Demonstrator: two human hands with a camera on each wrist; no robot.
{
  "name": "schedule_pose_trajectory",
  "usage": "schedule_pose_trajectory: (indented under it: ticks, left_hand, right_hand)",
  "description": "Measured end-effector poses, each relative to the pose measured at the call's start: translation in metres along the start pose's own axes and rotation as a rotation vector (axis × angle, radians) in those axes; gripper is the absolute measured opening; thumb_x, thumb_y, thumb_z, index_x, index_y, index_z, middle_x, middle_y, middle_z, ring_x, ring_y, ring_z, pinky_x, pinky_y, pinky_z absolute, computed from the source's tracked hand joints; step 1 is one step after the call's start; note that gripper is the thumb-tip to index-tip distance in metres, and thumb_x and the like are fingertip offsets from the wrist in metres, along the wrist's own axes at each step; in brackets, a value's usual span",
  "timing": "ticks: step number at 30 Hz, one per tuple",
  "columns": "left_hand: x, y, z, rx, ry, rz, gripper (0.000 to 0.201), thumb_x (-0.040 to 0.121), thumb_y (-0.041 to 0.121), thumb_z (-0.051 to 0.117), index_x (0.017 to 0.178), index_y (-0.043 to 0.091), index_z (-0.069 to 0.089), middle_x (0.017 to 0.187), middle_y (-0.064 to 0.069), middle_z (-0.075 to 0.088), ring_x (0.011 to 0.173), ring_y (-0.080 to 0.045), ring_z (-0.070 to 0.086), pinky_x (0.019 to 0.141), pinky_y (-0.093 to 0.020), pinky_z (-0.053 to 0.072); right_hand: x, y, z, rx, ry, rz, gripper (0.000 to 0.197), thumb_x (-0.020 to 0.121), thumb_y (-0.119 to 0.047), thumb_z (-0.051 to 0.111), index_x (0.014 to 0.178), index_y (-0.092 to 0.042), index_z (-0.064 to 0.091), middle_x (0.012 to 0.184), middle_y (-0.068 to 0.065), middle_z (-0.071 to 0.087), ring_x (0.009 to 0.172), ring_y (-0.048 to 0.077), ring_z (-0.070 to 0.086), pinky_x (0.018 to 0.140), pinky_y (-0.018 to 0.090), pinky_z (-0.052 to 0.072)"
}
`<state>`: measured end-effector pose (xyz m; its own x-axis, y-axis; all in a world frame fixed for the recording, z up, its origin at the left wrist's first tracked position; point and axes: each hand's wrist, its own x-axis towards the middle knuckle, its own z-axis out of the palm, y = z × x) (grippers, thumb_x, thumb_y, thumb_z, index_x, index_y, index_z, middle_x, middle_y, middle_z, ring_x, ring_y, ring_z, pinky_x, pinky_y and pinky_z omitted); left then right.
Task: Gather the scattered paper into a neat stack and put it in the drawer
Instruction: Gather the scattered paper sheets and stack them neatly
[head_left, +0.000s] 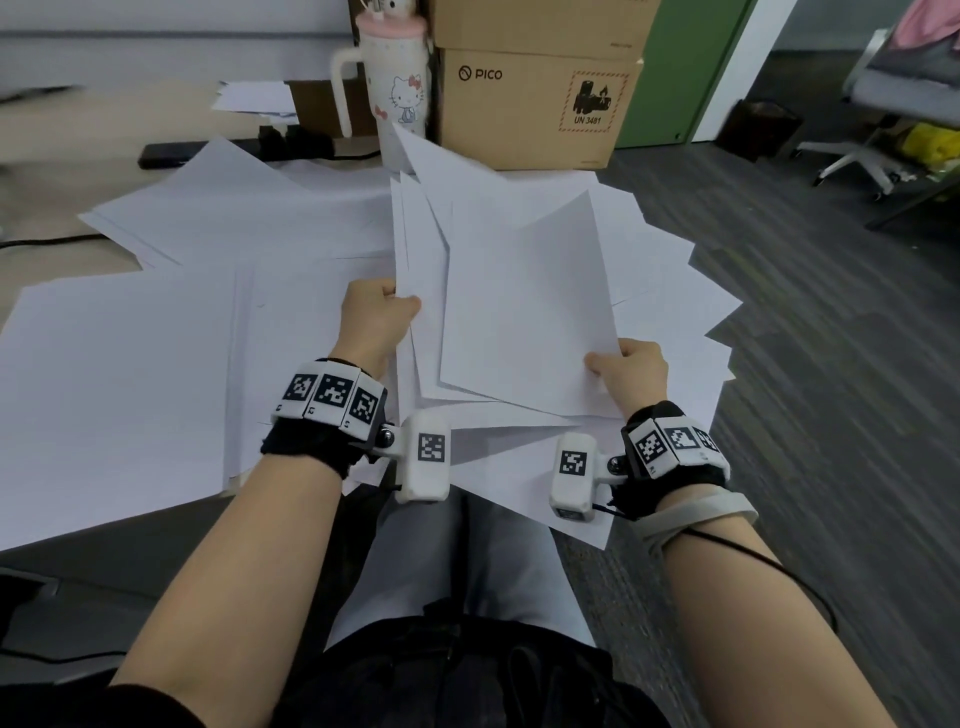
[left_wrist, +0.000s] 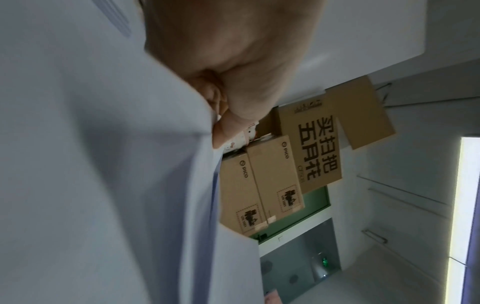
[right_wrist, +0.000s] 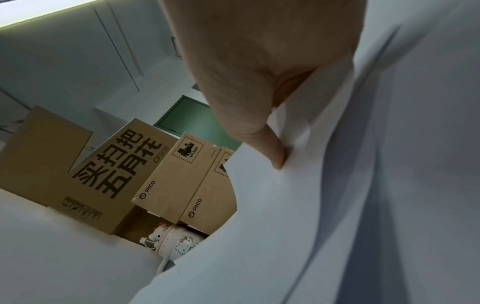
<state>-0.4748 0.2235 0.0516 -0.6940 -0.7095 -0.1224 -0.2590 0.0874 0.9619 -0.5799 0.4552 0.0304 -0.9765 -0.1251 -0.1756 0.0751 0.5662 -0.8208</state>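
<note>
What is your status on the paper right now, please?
Left hand and right hand both grip fanned paper bundle. More loose sheets on desk. Drawer not in view.

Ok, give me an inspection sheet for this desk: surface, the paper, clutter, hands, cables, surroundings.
Surface: desk, largely covered by sheets.
Job's things: fanned bundle of paper held up, edges uneven; loose sheets lying on the desk; drawer not seen.
Clutter: cartoon tumbler, cardboard boxes, dark bar-shaped item.
Grippers: left hand grips the bundle's left edge; right hand pinches its lower right corner.
Cables: black cable on the desk; wire along the right forearm.
Surroundings: grey carpet, office chair, green panel.
</note>
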Motion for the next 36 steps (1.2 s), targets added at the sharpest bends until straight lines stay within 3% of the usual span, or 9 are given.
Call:
schedule_pose_trajectory:
  ticks: [4, 8, 14, 19, 22, 25, 28, 32, 36]
  left_hand:
    - [0.0, 0.014, -0.021, 0.034, 0.155, 0.121, 0.017, 0.078, 0.001, 0.051, 0.083, -0.007, 0.065, 0.077, -0.008, 0.059, 0.071, -0.017, 0.051, 0.067, -0.029, 0.041]
    - [-0.003, 0.024, -0.046, 0.055, 0.341, 0.243, 0.021, 0.083, 0.003, 0.048, 0.087, 0.007, 0.068, 0.08, -0.008, 0.065, 0.07, -0.022, 0.056, 0.066, -0.031, 0.046]
    - [-0.014, 0.031, -0.074, 0.036, 0.539, 0.418, 0.021, 0.086, 0.009, 0.044, 0.089, 0.003, 0.064, 0.068, -0.008, 0.052, 0.062, -0.02, 0.04, 0.059, -0.025, 0.035]
    - [-0.026, 0.049, -0.089, -0.071, 0.609, 0.553, 0.017, 0.087, 0.015, 0.046, 0.073, 0.024, 0.052, 0.066, -0.002, 0.046, 0.065, -0.017, 0.034, 0.061, -0.027, 0.034]
    - [-0.032, 0.057, -0.094, -0.104, 0.626, 0.613, 0.022, 0.088, 0.015, 0.046, 0.08, 0.035, 0.053, 0.071, 0.002, 0.052, 0.067, -0.016, 0.04, 0.064, -0.027, 0.039]
    - [-0.034, 0.055, -0.097, -0.127, 0.611, 0.617, 0.019, 0.089, 0.013, 0.047, 0.086, 0.028, 0.058, 0.073, 0.011, 0.058, 0.068, -0.011, 0.046, 0.067, -0.024, 0.043]
    - [-0.033, 0.051, -0.102, -0.148, 0.652, 0.621, 0.014, 0.089, 0.01, 0.047, 0.091, 0.015, 0.059, 0.071, 0.014, 0.056, 0.065, -0.007, 0.045, 0.066, -0.019, 0.042]
    - [-0.029, 0.048, -0.106, -0.179, 0.625, 0.572, 0.012, 0.09, 0.009, 0.048, 0.089, 0.015, 0.059, 0.074, 0.014, 0.06, 0.065, -0.005, 0.051, 0.068, -0.02, 0.046]
    - [-0.022, 0.03, -0.095, -0.175, 0.506, 0.397, 0.026, 0.092, 0.007, 0.051, 0.073, 0.024, 0.052, 0.068, 0.006, 0.051, 0.064, -0.008, 0.045, 0.065, -0.023, 0.042]
  right_hand:
    - [0.002, -0.001, 0.001, -0.008, 0.005, 0.009, 0.024, 0.078, -0.002, 0.06, 0.057, -0.009, 0.052, 0.058, 0.003, 0.048, 0.065, 0.023, 0.043, 0.047, 0.024, 0.031]
    - [0.002, -0.003, 0.004, 0.003, -0.004, -0.008, 0.031, 0.076, 0.0, 0.058, 0.052, -0.015, 0.046, 0.055, 0.0, 0.045, 0.059, 0.022, 0.04, 0.048, 0.024, 0.03]
    - [-0.006, -0.004, 0.019, 0.042, -0.005, -0.025, 0.028, 0.074, 0.002, 0.054, 0.054, -0.013, 0.042, 0.055, 0.003, 0.038, 0.058, 0.022, 0.031, 0.052, 0.025, 0.025]
    - [-0.009, -0.006, 0.026, 0.064, -0.04, -0.053, 0.022, 0.076, 0.0, 0.056, 0.058, -0.01, 0.047, 0.057, 0.003, 0.041, 0.059, 0.022, 0.035, 0.055, 0.025, 0.029]
    - [-0.011, -0.005, 0.031, 0.105, -0.072, -0.073, 0.02, 0.077, -0.001, 0.057, 0.06, -0.009, 0.049, 0.06, 0.005, 0.042, 0.061, 0.021, 0.035, 0.055, 0.026, 0.028]
    - [-0.013, -0.006, 0.037, 0.197, -0.114, -0.096, 0.034, 0.077, 0.002, 0.057, 0.052, -0.013, 0.04, 0.055, 0.002, 0.036, 0.059, 0.019, 0.031, 0.056, 0.026, 0.024]
    - [-0.012, -0.005, 0.039, 0.226, -0.103, -0.079, 0.031, 0.076, 0.001, 0.057, 0.051, -0.01, 0.043, 0.055, 0.003, 0.038, 0.06, 0.019, 0.033, 0.059, 0.026, 0.027]
    - [-0.015, -0.009, 0.041, 0.303, -0.142, -0.057, 0.011, 0.08, -0.001, 0.059, 0.079, 0.009, 0.063, 0.073, 0.008, 0.056, 0.07, 0.018, 0.048, 0.068, 0.03, 0.04]
    - [-0.024, -0.025, 0.04, 0.48, -0.293, -0.015, 0.016, 0.088, 0.001, 0.058, 0.081, -0.012, 0.066, 0.079, 0.005, 0.065, 0.07, 0.02, 0.06, 0.075, 0.033, 0.052]
